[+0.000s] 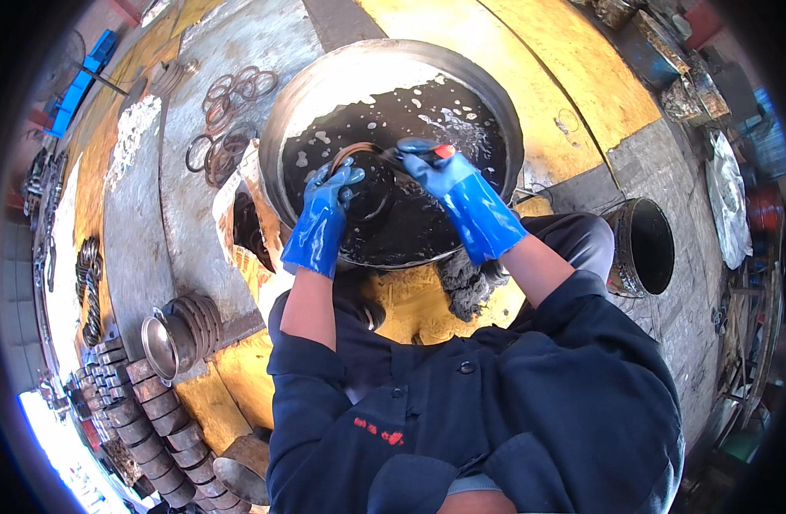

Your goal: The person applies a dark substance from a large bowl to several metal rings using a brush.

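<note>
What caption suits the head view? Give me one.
Gloved left hand holds a ring, right hand a tool, over a tub.

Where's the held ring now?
The ring is in the head view's upper middle, in the left hand, over the round tub, just left of the right hand.

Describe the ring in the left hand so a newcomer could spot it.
Find the round basin of dark liquid. Over it, the blue-gloved left hand holds a brownish ring. Unlike the loose rings left of the basin, it's held.
</note>
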Available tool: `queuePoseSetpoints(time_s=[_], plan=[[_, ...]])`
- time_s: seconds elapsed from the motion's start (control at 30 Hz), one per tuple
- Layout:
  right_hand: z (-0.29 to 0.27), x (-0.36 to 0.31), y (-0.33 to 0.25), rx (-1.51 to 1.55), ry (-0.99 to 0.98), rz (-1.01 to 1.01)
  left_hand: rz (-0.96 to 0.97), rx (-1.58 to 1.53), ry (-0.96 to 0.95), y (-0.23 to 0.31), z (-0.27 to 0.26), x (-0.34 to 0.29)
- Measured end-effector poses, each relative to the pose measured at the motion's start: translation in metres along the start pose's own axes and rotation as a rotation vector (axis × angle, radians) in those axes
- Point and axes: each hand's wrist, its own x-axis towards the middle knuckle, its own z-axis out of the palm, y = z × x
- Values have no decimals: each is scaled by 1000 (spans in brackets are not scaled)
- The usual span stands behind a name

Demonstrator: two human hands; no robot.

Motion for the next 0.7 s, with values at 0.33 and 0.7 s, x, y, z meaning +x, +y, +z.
queuePoseSetpoints(time_s=[0.33, 0.7], plan=[[-7, 15, 32, -399, -50, 98, -3, -50, -104, 9, 7, -3], [-22, -13, 40, -65, -26, 261, 134, -17, -16, 8, 1, -1]])
